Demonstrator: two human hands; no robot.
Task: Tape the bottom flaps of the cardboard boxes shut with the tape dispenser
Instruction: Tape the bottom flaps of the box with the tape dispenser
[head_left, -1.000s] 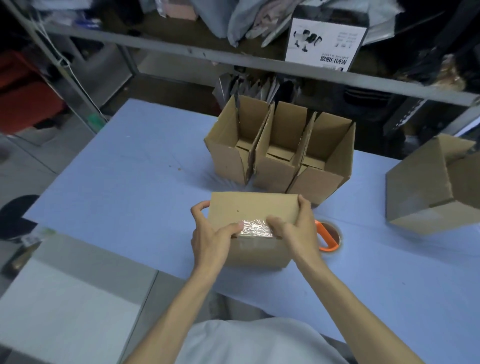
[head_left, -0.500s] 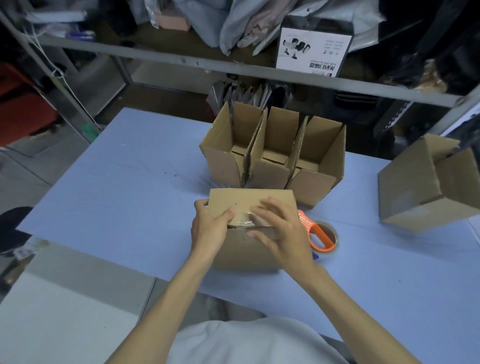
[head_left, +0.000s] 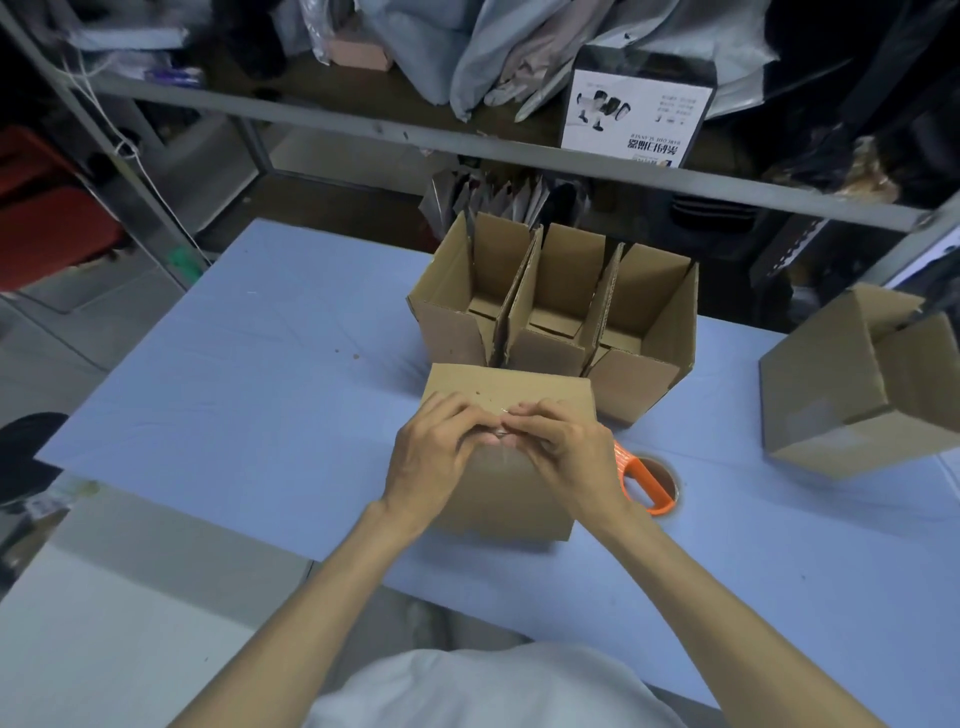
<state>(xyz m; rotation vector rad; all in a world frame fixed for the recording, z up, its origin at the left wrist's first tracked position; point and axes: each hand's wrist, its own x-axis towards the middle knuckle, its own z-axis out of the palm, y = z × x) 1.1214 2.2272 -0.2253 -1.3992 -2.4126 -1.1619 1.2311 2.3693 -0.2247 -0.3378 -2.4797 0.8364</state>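
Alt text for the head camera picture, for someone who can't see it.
The left hand and right hand meet atop a cardboard box on a blue table. An orange tape dispenser lies at its right; three open boxes stand behind it, another box far right.

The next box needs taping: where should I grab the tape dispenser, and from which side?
Probably the orange handle of the tape dispenser, from above with the right hand: it lies flat beside that hand, handle arching over the roll.
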